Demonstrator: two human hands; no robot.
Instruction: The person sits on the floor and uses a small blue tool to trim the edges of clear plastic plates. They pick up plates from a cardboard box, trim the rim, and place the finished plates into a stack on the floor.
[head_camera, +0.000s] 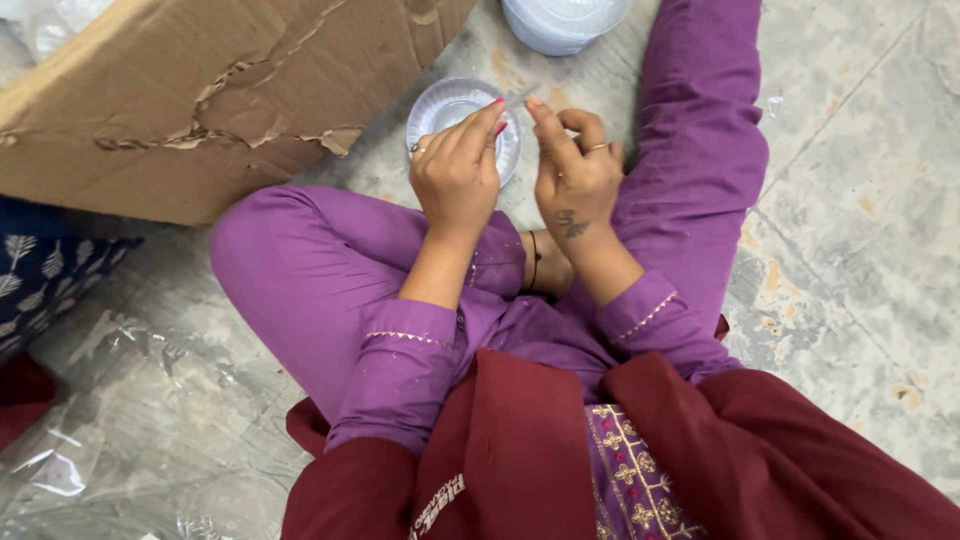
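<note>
Pinched between our left hand (455, 170) and right hand (575, 170), a thin clear plastic strip (520, 97) hangs above the round plastic lid (440, 110) on the floor; we judge it light, flimsy, best gripped at its ends

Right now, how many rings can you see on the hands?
2. One ring is on the left hand, and one ring is on the right hand. More could be hidden behind the curled fingers.
</note>
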